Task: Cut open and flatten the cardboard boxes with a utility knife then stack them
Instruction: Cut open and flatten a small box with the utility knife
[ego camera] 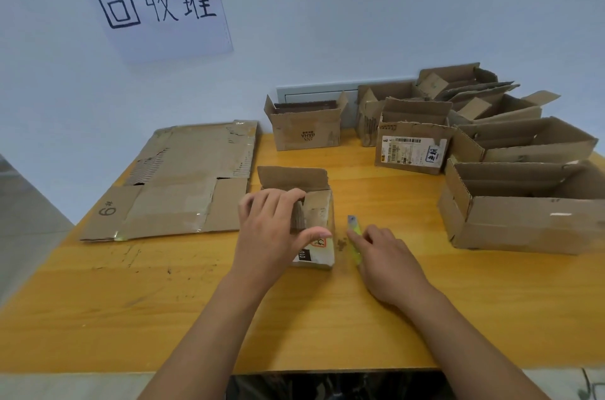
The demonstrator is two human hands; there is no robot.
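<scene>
Our left hand (271, 226) grips a small box (311, 219) at the middle of the wooden surface (163, 301), fingers curled over its top edge and thumb across its front. Our right hand (389, 265) lies just beside it on the yellow-green knife (355, 237), fingers reaching along the handle; we cannot tell whether they have closed round it. The box stands with its flaps up and one side already crumpled, so we judge it light, thin and easily crushed. It is best held by the rim or a corner, well away from the blade's path. To the left lies one flattened sheet (183, 180), the start of the stack. Open boxes (491, 154) wait along the far and right sides. A handwritten sign (157, 7) hangs on the wall behind.
</scene>
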